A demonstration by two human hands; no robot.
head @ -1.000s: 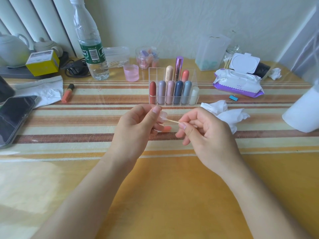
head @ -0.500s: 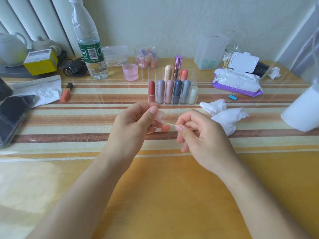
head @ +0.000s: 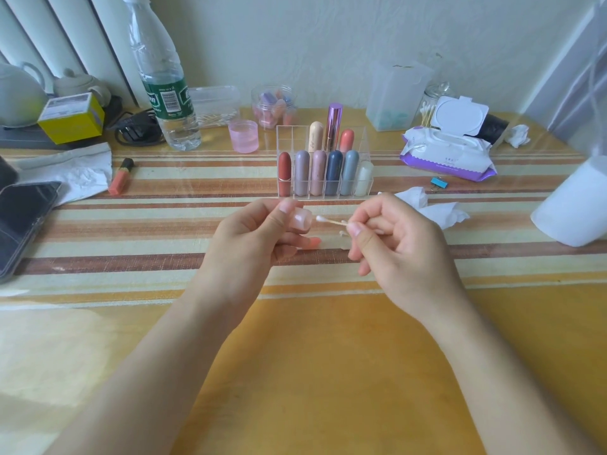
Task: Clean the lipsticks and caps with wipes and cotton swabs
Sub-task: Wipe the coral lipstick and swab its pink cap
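One cap [head: 302, 220], perhaps, in left grip [head: 253, 238]

Head camera looks forward and down, seemingly close above the table [head: 328, 372].

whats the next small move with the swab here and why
Probably slide the tip of the cotton swab into the clear cap and twist it. The right hand pinches the swab with its tip just beside the cap, not inside it. The left hand holds the cap up towards the swab, so a short push should reach the inside.
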